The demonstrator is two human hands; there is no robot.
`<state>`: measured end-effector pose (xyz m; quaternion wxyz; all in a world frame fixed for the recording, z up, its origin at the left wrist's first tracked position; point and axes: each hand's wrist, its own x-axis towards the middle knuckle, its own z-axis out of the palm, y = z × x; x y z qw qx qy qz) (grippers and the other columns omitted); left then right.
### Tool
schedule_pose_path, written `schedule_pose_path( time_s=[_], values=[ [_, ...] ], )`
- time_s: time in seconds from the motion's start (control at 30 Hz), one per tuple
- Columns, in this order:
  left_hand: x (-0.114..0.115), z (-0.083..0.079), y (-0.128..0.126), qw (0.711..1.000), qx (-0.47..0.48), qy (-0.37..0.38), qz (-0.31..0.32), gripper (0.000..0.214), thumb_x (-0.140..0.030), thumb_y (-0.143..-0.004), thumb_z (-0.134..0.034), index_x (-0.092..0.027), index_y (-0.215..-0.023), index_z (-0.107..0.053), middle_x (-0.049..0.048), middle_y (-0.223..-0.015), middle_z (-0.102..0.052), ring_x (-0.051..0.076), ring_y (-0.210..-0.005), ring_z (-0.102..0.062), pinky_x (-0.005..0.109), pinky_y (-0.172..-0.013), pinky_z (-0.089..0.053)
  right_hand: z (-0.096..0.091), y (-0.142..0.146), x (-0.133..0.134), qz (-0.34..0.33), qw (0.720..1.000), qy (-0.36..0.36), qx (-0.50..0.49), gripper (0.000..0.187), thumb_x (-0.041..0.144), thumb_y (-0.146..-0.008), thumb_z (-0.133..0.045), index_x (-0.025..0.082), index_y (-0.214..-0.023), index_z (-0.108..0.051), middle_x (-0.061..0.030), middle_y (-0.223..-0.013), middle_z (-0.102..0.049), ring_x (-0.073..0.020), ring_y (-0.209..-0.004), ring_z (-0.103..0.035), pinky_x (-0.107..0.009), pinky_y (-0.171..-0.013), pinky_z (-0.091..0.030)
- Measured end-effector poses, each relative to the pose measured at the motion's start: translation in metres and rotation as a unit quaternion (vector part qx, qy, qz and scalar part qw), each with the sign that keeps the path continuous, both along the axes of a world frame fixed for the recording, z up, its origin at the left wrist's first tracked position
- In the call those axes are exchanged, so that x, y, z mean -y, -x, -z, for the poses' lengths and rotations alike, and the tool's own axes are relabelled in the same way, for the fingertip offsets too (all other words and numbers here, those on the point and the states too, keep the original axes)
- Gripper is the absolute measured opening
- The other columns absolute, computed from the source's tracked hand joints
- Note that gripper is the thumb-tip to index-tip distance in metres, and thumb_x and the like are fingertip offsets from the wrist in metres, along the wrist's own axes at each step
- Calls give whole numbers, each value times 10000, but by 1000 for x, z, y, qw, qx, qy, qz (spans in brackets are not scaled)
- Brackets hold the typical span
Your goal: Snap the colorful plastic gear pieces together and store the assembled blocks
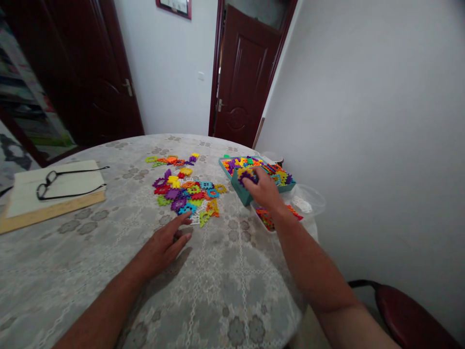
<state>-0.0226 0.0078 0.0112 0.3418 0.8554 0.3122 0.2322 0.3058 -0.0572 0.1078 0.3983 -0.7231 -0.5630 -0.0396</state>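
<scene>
My right hand [264,188] is closed around a few interlocking plastic building pieces [246,175], purple and yellow, over the near left edge of a teal box [240,193]. More colourful pieces [250,164] fill that box. My left hand [167,241] hovers low over the table with its fingers apart and nothing in them. Its fingertips are close to a loose pile of flat notched pieces [189,194] in purple, yellow, blue, red, green and white. Beyond this pile lies a smaller scatter of similar pieces [171,160].
Beside the box are a clear plastic tub [266,219] holding pieces and another clear container [314,199] with something white in it. Black glasses [47,186] rest on papers [22,194] at left. A dark red chair [410,310] stands at lower right, near the wall.
</scene>
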Motion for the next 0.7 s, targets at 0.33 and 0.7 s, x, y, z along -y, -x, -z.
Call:
schedule_pose_path(
  time_s=[0.33,0.7],
  values=[
    [0,0,-1,999,-26,-28,-15,531,-431,-953,-536,-251,-1451,-584,95,-1298,-732,214,-860,-718,365,-855,-564,9,-155,-12,252,944,209,43,473,434,-919,-617,120,-1258,-718,-203,-1234,-746,-300,-1129,-700,-313,-900,-497],
    [-3,5,1,998,-38,-44,-19,516,-442,-929,-551,-235,-1392,-651,99,-1217,-758,255,-944,-732,385,-902,-567,17,-174,2,286,930,221,60,531,428,-903,-609,105,-1307,-731,-225,-1227,-740,-315,-1131,-708,-323,-908,-513]
  ],
)
